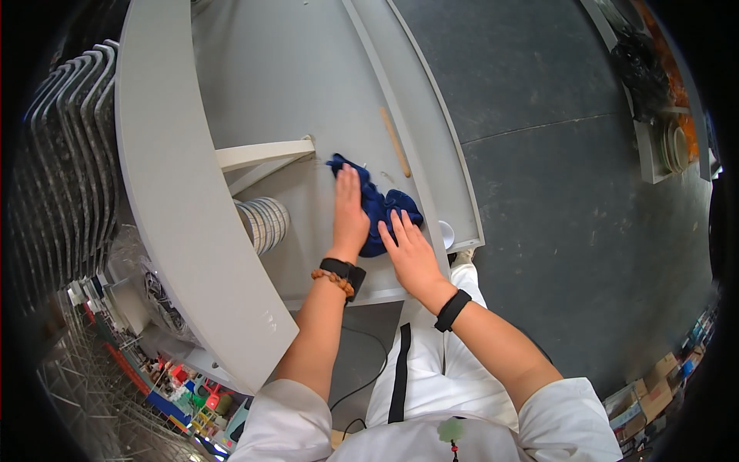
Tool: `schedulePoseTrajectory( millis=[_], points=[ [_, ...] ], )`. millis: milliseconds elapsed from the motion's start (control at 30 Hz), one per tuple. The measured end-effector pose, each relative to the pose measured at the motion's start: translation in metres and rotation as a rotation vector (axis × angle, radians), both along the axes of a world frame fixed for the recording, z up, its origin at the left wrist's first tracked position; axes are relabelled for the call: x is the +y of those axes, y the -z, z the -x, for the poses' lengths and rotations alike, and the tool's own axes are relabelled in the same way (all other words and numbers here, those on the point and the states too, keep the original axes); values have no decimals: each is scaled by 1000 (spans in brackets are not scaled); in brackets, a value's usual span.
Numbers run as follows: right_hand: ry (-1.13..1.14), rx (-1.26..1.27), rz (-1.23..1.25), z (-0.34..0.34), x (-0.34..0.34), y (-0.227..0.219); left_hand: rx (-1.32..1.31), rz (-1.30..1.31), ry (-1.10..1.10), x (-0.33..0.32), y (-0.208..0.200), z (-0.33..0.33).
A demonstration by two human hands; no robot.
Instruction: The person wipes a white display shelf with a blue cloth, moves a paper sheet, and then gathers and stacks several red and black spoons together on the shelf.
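Note:
A crumpled dark blue cloth (375, 215) lies on the grey shelf surface (269, 69) in front of me. On its left part rests my left hand (351, 219), fingers stretched out and pointing away from me. My right hand (410, 250) presses on the near right part of the cloth with its fingers spread. Neither hand is visibly closed around the fabric, though the parts under the palms are hidden. A thin wooden strip (395, 142) lies just beyond the cloth, beside a raised ledge.
A stack of patterned bowls (265, 223) lies on its side left of my hands, below a white angled bracket (269, 152). A long grey panel (165, 154) rises at the left. A white cup (446, 234) sits near the right corner. Stacked metal frames (73, 154) stand far left.

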State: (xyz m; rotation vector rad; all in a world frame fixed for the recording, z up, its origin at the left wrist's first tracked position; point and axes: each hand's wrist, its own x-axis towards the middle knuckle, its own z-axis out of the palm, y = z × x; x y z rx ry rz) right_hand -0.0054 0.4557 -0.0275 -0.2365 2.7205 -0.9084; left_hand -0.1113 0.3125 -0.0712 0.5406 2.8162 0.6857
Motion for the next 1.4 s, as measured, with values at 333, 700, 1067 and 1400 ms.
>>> schedulePoseTrajectory(
  millis=[333, 700, 1067, 1400],
  points=[
    [-135, 8, -118, -4, 9, -8, 86, 109, -392, -35, 14, 51],
    [-118, 0, -186, -7, 6, 1, 26, 49, 10, -15, -5, 4],
    [-174, 25, -242, -9, 6, 2, 141, 143, -188, -38, 8, 45],
    [-82, -32, -136, -17, 1, -8, -106, -57, 255, -2, -22, -23]
  ],
)
